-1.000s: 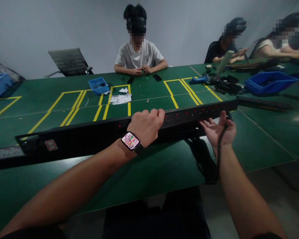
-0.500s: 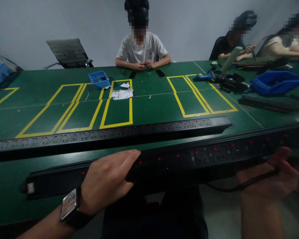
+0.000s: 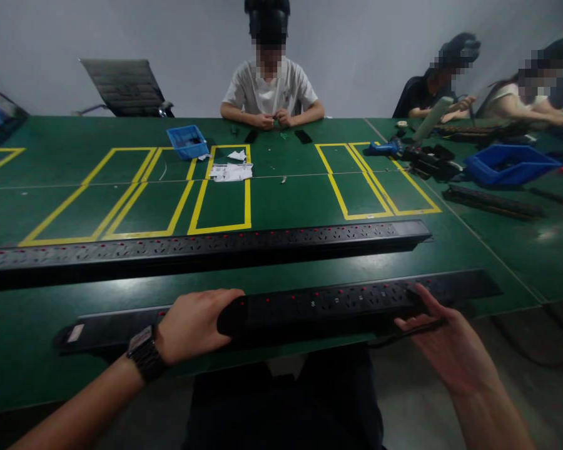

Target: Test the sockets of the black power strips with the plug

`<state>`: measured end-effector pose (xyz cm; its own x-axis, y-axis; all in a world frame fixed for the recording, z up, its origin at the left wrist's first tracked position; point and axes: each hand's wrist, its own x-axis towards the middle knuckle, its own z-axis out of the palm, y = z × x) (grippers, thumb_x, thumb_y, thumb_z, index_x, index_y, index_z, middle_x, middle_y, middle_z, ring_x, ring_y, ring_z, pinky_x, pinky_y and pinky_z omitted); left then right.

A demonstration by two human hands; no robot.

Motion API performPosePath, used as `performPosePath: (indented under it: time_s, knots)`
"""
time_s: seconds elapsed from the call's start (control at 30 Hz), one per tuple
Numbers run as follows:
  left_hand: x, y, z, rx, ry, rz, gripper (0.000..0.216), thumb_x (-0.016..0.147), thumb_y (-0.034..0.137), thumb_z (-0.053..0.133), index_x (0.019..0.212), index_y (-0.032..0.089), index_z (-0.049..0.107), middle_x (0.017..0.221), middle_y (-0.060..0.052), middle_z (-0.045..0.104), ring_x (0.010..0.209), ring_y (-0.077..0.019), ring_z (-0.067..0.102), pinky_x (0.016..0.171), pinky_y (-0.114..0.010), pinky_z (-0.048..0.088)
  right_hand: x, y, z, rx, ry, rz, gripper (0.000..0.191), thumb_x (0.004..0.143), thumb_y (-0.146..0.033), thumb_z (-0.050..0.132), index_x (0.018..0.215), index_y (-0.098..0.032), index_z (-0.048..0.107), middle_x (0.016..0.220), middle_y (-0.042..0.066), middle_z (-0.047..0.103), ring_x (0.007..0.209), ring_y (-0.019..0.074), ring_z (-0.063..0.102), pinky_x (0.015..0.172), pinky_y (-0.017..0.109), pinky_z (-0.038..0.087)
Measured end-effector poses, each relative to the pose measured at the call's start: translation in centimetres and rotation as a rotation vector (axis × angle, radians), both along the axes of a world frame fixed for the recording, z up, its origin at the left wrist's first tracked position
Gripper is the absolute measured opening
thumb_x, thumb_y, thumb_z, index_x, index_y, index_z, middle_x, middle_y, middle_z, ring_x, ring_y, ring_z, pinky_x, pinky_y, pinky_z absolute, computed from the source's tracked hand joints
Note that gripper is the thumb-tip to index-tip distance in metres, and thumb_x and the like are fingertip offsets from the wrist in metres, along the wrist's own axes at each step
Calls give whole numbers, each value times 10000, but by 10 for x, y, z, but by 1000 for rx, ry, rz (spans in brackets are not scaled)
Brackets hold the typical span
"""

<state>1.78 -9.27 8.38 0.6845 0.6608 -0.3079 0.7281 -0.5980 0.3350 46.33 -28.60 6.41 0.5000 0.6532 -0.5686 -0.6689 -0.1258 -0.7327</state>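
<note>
One broad green table (image 3: 286, 203), marked out in yellow tape, stretches between the wearer and a person in a white shirt (image 3: 272, 94) seated opposite. Across it lie two long black power strips, roughly parallel, their long axes running left to right. The far strip (image 3: 216, 250) runs out of view at left. The near strip (image 3: 328, 309), directly before the wearer along the table's near edge, slants slightly, its right end farther off than its left; whether its underside touches the tabletop is hidden.

Both hands are at the near strip, each toward a different end. The left hand (image 3: 197, 325), back upward, is clasped over it left of the middle, with the longer run of strip extending to its right. The right hand (image 3: 455, 344) is at the near side, closer to the right end; from there, most of the strip lies to the left. Its palm is partly turned up, one digit extended onto the upper face, the others bent beside a black cable (image 3: 410, 332). In the dim light, it is hard to tell whether those fingers grip the cable or merely support it. A dark watch (image 3: 145, 353) circles the left wrist; a small pale label (image 3: 76, 333) marks the strip's left end.
</note>
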Motion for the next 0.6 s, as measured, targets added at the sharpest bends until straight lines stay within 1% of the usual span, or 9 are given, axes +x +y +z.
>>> performPosePath:
  time_s: [0.07, 0.1, 0.17, 0.23, 0.27, 0.37, 0.47, 0.53, 0.6]
  knots:
    - [-2, 4, -2, -9, -1, 2, 465, 786, 374, 629, 1251, 368, 631, 1159, 1, 767, 1025, -281, 740, 808, -384, 537, 5, -2, 7, -66, 29, 20, 431, 864, -254, 632, 1273, -330, 745, 663, -2, 705, 708, 229, 756, 960, 519, 638]
    - [-3, 6, -3, -9, -1, 3, 471, 786, 380, 629, 1257, 368, 630, 1164, 0, 767, 1030, -281, 739, 815, -383, 536, 7, -3, 11, -93, 26, 31, 435, 861, -259, 631, 1274, -340, 741, 737, 18, 741, 790, 248, 777, 976, 528, 630]
    - [-4, 10, -6, 3, 2, 8, 479, 793, 387, 621, 1271, 364, 626, 1174, -7, 766, 1040, -283, 737, 833, -385, 536, 11, -4, 20, -108, -10, 46, 458, 856, -307, 643, 1305, -352, 719, 1003, 73, 798, 1035, 296, 771, 980, 539, 622]
    - [-5, 13, -10, 16, 11, 20, 481, 794, 400, 620, 1274, 361, 628, 1182, -15, 764, 1050, -287, 734, 842, -386, 538, 14, -5, 29, -99, -56, 42, 471, 854, -363, 640, 1321, -366, 704, 1273, 103, 751, 1232, 340, 692, 952, 563, 627]
    - [-6, 13, -12, 14, 13, 27, 483, 797, 408, 621, 1278, 364, 628, 1186, -16, 763, 1057, -287, 732, 843, -386, 540, 16, -5, 32, -94, -70, 40, 464, 856, -372, 631, 1315, -373, 705, 1353, 100, 717, 1280, 354, 660, 934, 579, 629]
    - [-7, 14, -14, -10, 8, 32, 499, 806, 438, 638, 1299, 358, 628, 1198, -27, 755, 1075, -284, 722, 872, -392, 546, 19, -5, 33, -123, -93, 50, 416, 852, -350, 623, 1250, -366, 743, 1415, 77, 685, 1321, 372, 625, 859, 573, 653]
    - [-9, 22, -8, -14, -47, -12, 580, 779, 541, 717, 1307, 312, 644, 1248, -69, 732, 1138, -301, 688, 974, -420, 531, 20, -7, 24, -126, -178, 50, 352, 849, -363, 638, 1163, -315, 790, 1471, 67, 645, 1357, 366, 591, 783, 479, 677]
    - [-8, 36, -1, 75, -123, -30, 623, 808, 612, 701, 1340, 297, 626, 1340, -86, 690, 1239, -309, 633, 1075, -443, 482, 19, -8, 13, -106, -257, 48, 299, 843, -374, 662, 1080, -277, 817, 1510, 60, 612, 1342, 362, 597, 714, 411, 677]
    - [-5, 61, 3, 252, -167, -2, 671, 865, 643, 633, 1426, 282, 558, 1465, -108, 606, 1355, -324, 548, 1168, -478, 396, 18, -11, 2, -88, -279, 64, 266, 831, -374, 680, 1006, -241, 830, 1454, 85, 654, 1238, 346, 658, 647, 365, 660]
